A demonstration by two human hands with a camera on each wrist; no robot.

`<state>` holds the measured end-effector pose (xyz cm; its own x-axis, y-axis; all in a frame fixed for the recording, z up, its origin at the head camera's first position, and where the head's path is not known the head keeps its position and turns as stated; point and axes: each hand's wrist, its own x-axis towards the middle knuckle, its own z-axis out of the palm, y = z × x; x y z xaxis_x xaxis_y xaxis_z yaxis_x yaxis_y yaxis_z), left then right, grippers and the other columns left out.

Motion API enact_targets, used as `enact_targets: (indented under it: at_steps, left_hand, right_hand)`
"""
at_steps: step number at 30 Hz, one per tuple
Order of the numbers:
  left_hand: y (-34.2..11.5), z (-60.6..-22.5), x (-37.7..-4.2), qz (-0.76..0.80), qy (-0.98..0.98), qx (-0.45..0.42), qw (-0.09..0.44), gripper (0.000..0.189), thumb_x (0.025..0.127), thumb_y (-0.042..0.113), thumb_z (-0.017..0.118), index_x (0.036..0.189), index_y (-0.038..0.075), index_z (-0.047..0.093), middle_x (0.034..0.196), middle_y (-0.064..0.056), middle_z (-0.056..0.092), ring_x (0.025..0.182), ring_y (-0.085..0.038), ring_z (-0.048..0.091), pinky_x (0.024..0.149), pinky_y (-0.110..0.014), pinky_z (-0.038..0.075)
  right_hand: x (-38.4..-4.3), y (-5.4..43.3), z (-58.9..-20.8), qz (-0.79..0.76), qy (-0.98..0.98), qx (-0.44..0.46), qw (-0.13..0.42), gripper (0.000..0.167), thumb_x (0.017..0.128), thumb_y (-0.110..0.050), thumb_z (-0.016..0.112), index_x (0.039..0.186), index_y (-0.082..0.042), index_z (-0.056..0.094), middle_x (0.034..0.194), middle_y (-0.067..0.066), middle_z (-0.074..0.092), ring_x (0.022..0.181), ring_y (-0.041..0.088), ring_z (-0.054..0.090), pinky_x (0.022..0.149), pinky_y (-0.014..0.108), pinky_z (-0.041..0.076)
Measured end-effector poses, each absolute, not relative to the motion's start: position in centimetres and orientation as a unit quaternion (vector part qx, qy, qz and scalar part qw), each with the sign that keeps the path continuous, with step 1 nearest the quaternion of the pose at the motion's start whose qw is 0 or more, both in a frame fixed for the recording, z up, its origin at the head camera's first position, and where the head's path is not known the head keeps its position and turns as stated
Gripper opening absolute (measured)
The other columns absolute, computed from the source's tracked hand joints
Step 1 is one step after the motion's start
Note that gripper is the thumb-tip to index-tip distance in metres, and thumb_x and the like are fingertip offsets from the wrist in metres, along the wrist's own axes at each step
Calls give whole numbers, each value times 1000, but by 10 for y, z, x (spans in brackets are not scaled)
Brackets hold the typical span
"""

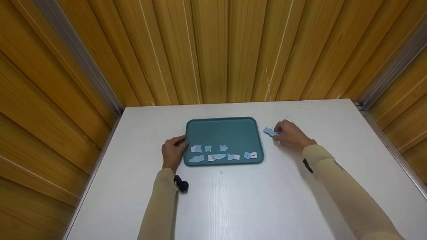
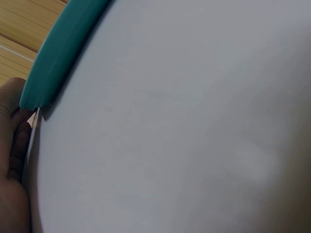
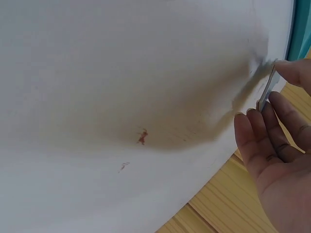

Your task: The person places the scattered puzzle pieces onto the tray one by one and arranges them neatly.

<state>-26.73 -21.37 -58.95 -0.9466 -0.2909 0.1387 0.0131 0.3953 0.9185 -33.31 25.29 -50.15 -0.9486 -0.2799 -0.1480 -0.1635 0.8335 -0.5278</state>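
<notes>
A green tray (image 1: 220,130) lies on the table with several torn pieces of light blue and white paper on it, most of them along its near side. At the tray's left edge my left hand (image 1: 172,152) holds the rim between thumb and fingers. In the left wrist view, the tray's corner (image 2: 63,53) hides part of that hand's fingers (image 2: 18,145). Just right of the tray, my right hand (image 1: 291,135) pinches a torn piece of blue paper (image 1: 269,131). The right wrist view shows this paper (image 3: 268,88) nearly edge-on between the thumb and fingertips.
The white table (image 1: 247,203) carries the tray near its far side. Behind it and along both sides rise wood-patterned panels (image 1: 210,50). Small reddish marks (image 3: 142,136) show on the tabletop below the right hand.
</notes>
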Motion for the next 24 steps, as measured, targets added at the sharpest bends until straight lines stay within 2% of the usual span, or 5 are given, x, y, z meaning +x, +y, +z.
enact_targets:
  at_steps: [7,14,24]
  left_hand:
    - [-215,-592,-269,-549,-820,76,146,31,94,17,81,125,12,80,119,-4,75,116,-22,67,102,-42,53]
    - [-215,-594,-269,-550,-819,79,144,31,94,16,81,125,11,80,119,-4,75,116,-22,67,103,-41,53]
    - [-216,-592,-268,-536,-827,79,147,33,94,17,80,126,12,79,115,-3,76,111,-21,64,99,-40,53]
  right_hand:
    - [-334,243,-495,-287,942,-168,50,36,95,-9,77,123,10,67,119,23,60,114,40,60,107,56,48]
    - [-329,221,-488,-296,934,-191,59,33,94,-7,77,123,7,68,118,19,60,113,37,62,106,53,51]
    - [-321,198,-484,-279,924,-257,43,30,91,-2,79,119,7,71,114,17,62,112,35,66,103,50,54]
